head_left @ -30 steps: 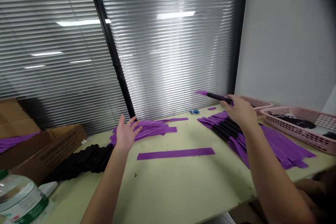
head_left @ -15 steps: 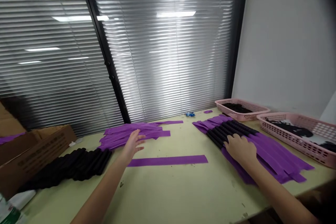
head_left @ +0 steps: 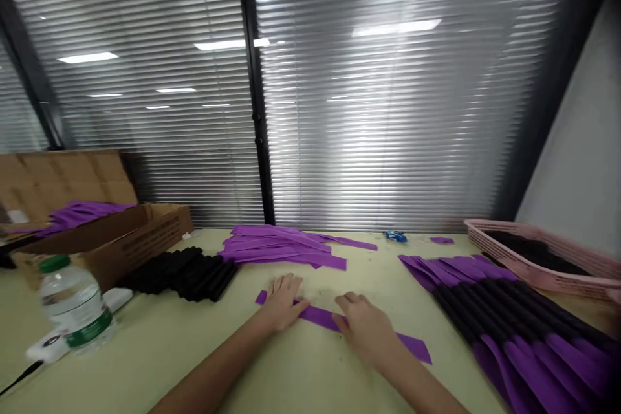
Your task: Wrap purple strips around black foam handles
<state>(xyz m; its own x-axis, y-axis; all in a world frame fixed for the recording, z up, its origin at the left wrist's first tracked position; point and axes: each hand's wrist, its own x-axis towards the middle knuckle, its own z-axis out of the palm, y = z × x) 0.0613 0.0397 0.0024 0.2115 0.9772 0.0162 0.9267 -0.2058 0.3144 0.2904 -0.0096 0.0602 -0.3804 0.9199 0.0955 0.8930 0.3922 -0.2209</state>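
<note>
A single purple strip (head_left: 320, 316) lies slanted across the middle of the pale table. My left hand (head_left: 284, 303) rests over its left part, fingers apart and laid on it. Over the strip's right half is my right hand (head_left: 361, 323), its fingers slightly bent and spread, touching or just above the strip. Behind them lies a pile of purple strips (head_left: 276, 247). To the left is a row of black ribbed tubes (head_left: 189, 273). At the right, several purple strips with black tubes (head_left: 504, 310) around them lie side by side.
An open cardboard box (head_left: 140, 242) stands at the left, with a water bottle (head_left: 77, 304) and a white power strip (head_left: 48, 344) in front. A pink basket (head_left: 533, 275) holding black items is at the back right. A small blue packet (head_left: 395, 236) lies near the blinds.
The view has turned left. My right hand has left the black tubes for the single strip, which now lies slanted. My left hand has come down onto the strip.
</note>
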